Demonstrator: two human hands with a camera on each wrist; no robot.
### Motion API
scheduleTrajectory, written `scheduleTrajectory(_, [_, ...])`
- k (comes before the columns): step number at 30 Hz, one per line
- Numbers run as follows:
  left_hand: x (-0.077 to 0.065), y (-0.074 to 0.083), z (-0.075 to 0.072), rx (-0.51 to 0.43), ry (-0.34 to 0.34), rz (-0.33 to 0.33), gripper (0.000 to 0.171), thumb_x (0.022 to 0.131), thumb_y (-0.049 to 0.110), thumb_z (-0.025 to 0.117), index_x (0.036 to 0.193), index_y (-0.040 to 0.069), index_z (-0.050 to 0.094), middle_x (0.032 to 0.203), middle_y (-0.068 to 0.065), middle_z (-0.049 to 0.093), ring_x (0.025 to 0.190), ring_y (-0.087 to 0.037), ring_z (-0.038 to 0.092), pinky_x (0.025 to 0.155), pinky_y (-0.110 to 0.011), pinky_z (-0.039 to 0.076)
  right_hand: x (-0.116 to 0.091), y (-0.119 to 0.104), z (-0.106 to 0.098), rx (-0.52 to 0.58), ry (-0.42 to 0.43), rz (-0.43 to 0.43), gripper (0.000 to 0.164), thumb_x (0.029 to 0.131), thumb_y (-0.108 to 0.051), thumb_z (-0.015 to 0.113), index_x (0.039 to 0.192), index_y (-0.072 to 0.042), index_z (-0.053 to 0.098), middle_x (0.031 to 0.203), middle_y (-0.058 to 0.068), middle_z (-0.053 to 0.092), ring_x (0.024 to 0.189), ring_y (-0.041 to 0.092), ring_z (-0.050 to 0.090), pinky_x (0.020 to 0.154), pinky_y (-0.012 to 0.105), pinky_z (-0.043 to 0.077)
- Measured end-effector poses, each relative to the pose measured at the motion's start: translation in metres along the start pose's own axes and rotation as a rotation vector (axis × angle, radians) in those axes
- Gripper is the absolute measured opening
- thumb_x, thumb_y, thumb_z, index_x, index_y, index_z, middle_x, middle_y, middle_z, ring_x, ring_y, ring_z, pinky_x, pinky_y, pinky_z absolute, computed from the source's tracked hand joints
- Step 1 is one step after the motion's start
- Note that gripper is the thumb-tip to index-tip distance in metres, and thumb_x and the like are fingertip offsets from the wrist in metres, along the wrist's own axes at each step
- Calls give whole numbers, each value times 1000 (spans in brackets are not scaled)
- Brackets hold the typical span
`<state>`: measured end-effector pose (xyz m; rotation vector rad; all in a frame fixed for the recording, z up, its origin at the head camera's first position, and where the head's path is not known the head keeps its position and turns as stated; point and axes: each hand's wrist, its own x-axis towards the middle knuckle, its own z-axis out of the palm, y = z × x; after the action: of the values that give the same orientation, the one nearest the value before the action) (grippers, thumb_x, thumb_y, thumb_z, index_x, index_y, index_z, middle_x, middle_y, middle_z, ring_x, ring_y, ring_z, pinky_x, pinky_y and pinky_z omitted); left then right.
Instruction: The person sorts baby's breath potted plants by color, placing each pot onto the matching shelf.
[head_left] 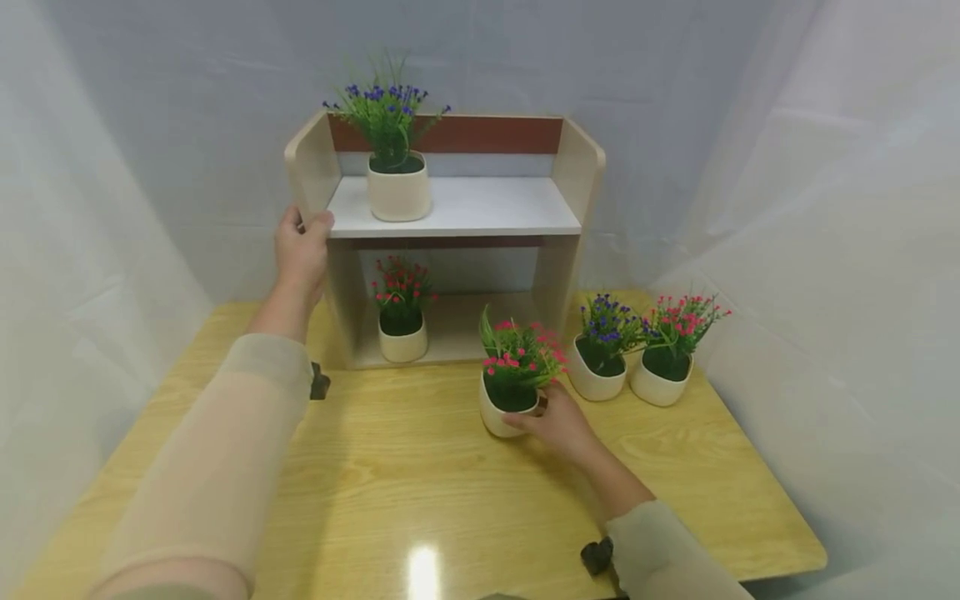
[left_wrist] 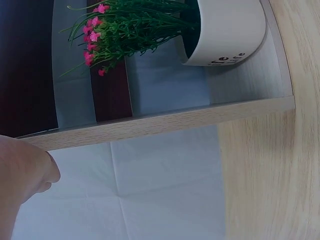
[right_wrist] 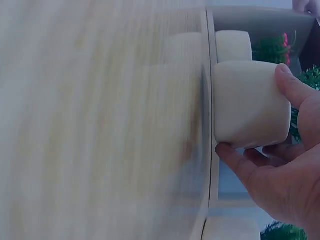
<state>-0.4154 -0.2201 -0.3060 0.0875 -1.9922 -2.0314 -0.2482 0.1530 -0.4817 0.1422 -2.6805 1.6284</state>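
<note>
My left hand (head_left: 302, 254) grips the left side panel of a two-tier wooden shelf (head_left: 457, 232), near the height of its white upper board. In the left wrist view, part of that hand (left_wrist: 25, 170) shows beside the panel edge. With thumb and fingers around its side, my right hand (head_left: 564, 427) holds a white flowerpot (head_left: 495, 418) with pink flowers in front of the shelf's lower tier. The right wrist view shows the pot's smooth wall (right_wrist: 250, 105) between thumb and fingers. Purple flowers (head_left: 390, 104) in a pot stand on the upper tier; a pink-flowered pot (head_left: 403, 343) stands on the lower tier.
Right of the shelf, a purple-flowered pot (head_left: 596, 379) and another pink-flowered pot (head_left: 662, 382) stand side by side on the wooden table (head_left: 390, 483). Pale sheeting (head_left: 675, 108) hangs behind and at both sides. Small black pieces lie near each sleeve.
</note>
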Motion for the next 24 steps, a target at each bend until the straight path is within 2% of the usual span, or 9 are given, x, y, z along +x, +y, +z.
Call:
scheduleTrajectory(3, [1,-1,0,-5,0,-1,62,112,33,57,169,23,36,176,-5,38,161,-22,38,137,-37,29,8,-4,6,-21,-8,-21,80,88,-27,93,158,-21,54,160,14,55,137,38,64,100,41,65])
scheduleTrajectory(5, [1,-1,-1,-1,-2,2,61,112,33,57,168,23,37,176,-5,38,160,-22,38,137,-37,29,14,-7,9,-35,-10,-35,82,88,-28,93,159,-22,52,159,14,55,134,37,67,97,40,66])
scheduleTrajectory(8, [1,-2,-2,-3,-7,6,60,111,33,58,167,23,39,175,-5,40,160,-22,39,137,-37,29,24,-10,13,-59,-12,-60,81,88,-28,93,158,-22,53,154,14,59,118,30,72,87,34,66])
scheduleTrajectory(11, [0,-2,-2,0,-9,8,59,111,33,57,167,23,40,174,-5,40,160,-22,39,137,-38,29,35,-13,17,-102,-7,-86,78,87,-29,93,155,-19,55,145,16,64,96,21,70,75,28,62])
scheduleTrajectory(15, [0,-2,-2,4,-3,8,58,112,33,57,166,23,40,174,-5,41,159,-21,40,137,-38,29,48,-16,22,-153,0,-123,74,88,-30,92,152,-16,59,139,16,69,87,16,63,73,30,58])
scheduleTrajectory(16, [-1,-2,-1,4,-3,12,58,112,33,57,166,22,40,173,-6,42,158,-21,40,136,-37,30,51,-16,24,-161,1,-127,73,89,-31,92,152,-15,59,138,17,69,87,18,63,74,33,58])
scheduleTrajectory(20, [-1,-1,0,2,-3,15,58,112,32,57,167,21,40,173,-6,42,158,-21,41,136,-37,30,61,-17,28,-222,11,-135,74,90,-34,90,153,-12,59,139,19,67,108,28,65,97,47,60])
scheduleTrajectory(23, [-3,-1,0,2,-1,15,58,112,32,57,167,22,40,173,-6,42,158,-21,40,136,-38,30,67,-16,31,-250,21,-141,74,91,-35,90,152,-8,59,142,22,66,129,37,63,115,54,54])
scheduleTrajectory(24, [-3,0,-1,1,-1,15,58,112,32,57,167,22,40,174,-6,41,158,-22,40,136,-38,30,70,-16,32,-253,21,-141,73,91,-34,89,152,-7,59,142,23,66,132,39,63,118,54,53])
